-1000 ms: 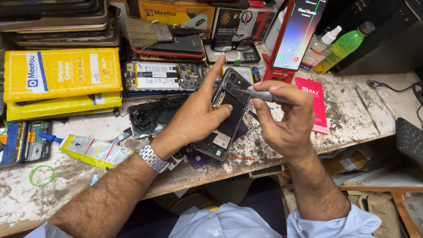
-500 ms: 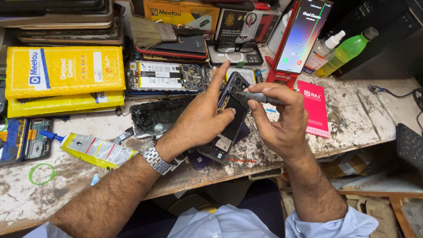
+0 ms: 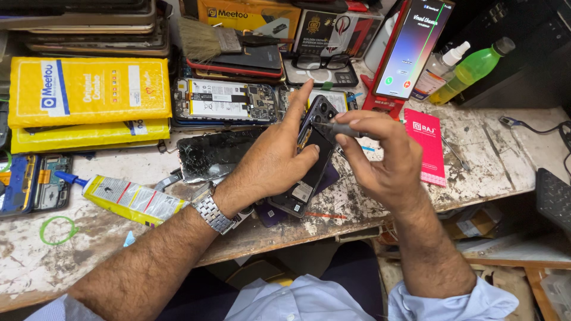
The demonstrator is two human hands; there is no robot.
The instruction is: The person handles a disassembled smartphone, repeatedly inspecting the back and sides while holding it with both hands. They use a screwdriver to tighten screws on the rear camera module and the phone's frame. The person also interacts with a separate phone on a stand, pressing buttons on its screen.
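My left hand (image 3: 270, 163) grips a dark opened phone (image 3: 306, 172) tilted up off the worn workbench (image 3: 493, 160), with its index finger stretched along the phone's top edge. My right hand (image 3: 383, 157) pinches a small grey screwdriver (image 3: 339, 127) whose tip rests on the upper part of the phone near the camera cutouts. A metal watch (image 3: 212, 213) sits on my left wrist. A cracked black screen panel (image 3: 214, 153) lies flat just left of my left hand.
A yellow glue tube (image 3: 128, 199) lies at the front left. Yellow boxes (image 3: 89, 98) are stacked at the back left, beside an opened phone with its battery showing (image 3: 223, 101). A lit phone (image 3: 416, 44) stands at the back right near a green bottle (image 3: 470, 70). A pink card (image 3: 429, 145) lies right.
Both hands have shifted slightly toward the back of the bench with the phone. The screwdriver tip stays at the phone's upper part.
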